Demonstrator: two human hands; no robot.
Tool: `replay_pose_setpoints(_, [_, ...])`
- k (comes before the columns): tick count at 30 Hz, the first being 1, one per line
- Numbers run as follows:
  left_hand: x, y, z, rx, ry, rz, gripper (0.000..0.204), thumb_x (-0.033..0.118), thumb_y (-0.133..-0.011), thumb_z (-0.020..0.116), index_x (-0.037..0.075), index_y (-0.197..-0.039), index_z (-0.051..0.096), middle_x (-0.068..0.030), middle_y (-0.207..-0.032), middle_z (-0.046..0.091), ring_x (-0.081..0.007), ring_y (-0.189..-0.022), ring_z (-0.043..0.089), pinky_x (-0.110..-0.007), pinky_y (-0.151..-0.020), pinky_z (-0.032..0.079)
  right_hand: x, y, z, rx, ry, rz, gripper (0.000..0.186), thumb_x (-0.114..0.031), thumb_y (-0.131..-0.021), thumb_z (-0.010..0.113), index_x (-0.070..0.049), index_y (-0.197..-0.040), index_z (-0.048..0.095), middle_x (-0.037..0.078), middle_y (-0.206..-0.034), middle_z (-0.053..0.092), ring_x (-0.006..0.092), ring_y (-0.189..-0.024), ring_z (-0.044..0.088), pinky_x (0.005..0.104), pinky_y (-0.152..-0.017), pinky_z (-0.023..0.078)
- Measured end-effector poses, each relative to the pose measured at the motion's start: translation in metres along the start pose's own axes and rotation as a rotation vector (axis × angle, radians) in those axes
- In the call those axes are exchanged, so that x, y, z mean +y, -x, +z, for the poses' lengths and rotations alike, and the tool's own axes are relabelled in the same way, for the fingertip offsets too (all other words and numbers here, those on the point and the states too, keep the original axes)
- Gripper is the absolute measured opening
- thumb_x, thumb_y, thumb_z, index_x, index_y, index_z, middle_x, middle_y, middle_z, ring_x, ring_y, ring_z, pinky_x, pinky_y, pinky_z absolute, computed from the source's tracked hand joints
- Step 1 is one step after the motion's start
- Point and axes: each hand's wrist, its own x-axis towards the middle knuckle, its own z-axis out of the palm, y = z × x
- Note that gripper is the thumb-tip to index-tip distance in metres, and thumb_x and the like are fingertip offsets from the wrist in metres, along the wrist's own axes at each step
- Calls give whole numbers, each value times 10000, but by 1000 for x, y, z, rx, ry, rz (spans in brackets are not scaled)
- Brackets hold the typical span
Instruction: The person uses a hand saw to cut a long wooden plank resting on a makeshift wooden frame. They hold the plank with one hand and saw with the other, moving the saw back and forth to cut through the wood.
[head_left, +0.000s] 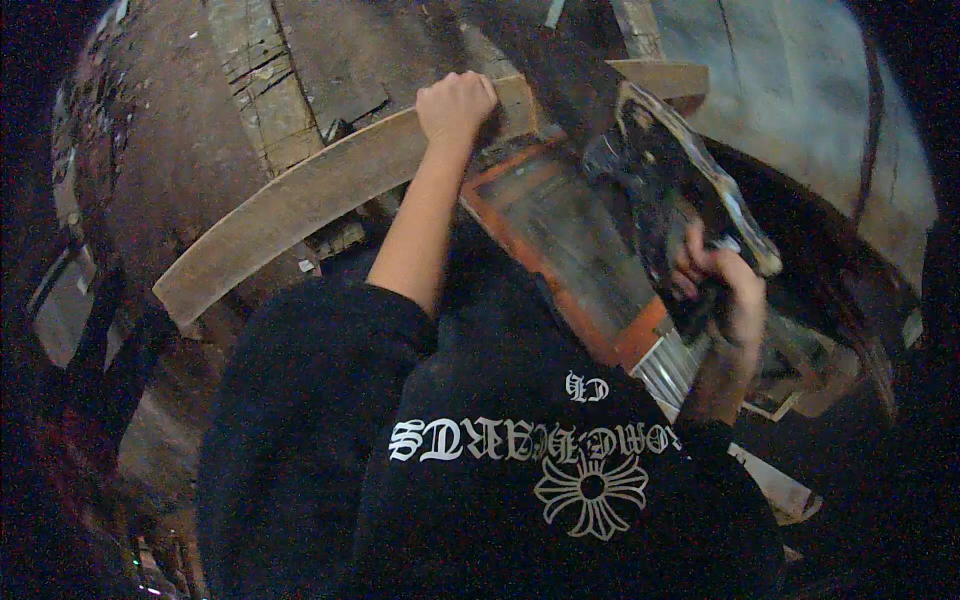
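Note:
A long, pale wooden board (285, 225) runs from the lower left up to the upper right. My left hand (455, 105) is closed over its upper edge, knuckles up. At the right, the fingers of my right hand (728, 285) are curled and slightly blurred. They are at the lower end of a dark, glossy thing with a pale, worn edge (690, 145). Its kind is unclear, and whatever lies inside the fingers is hidden. The dark thing's upper end crosses the board.
Below the board lies an orange-framed panel (625, 345) with a dull grey middle. A ribbed pale piece (668, 375) sits by its lower corner. Rough planks (265, 90) stretch across the brown ground at upper left. A large grey sheet (800, 100) fills the upper right.

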Motion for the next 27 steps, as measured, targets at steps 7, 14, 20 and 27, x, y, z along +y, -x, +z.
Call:
replay_pose_setpoints(7, [4, -5, -7, 7, -41, -28, 332, 234, -747, 415, 80, -518, 600, -130, -527, 572, -269, -438, 562, -377, -481, 450, 3, 43, -28, 118, 248, 7, 159, -72, -704, 575, 0, -836, 520, 71, -719, 571, 172, -667, 568, 277, -631, 449])
replay_pose_setpoints(14, [1, -4, -12, -39, -24, -36, 337, 231, -754, 405, 79, -519, 595, -128, -516, 568, -266, -435, 564, -374, -479, 451, -57, 16, -3, 181, 345, 61, 220, -200, -685, 550, -18, -798, 499, 75, -588, 481, 148, -446, 459, 269, -427, 379])
replay_pose_setpoints(20, [-5, -2, -5, -37, 20, -40, 335, 233, -759, 400, 76, -545, 605, -134, -538, 577, -265, -463, 578, -371, -491, 455, -20, -42, 4, -28, 159, 119, 174, -238, -697, 456, -88, -707, 369, 10, -539, 333, 103, -440, 332, 236, -433, 298])
replay_pose_setpoints(27, [-3, -1, 1, -28, 1, -20, 331, 235, -755, 402, 81, -553, 614, -134, -556, 584, -265, -480, 584, -372, -503, 456, -18, -66, 32, -182, -62, 91, 99, -144, -703, 454, -54, -709, 414, 35, -545, 392, 109, -425, 385, 253, -437, 356])
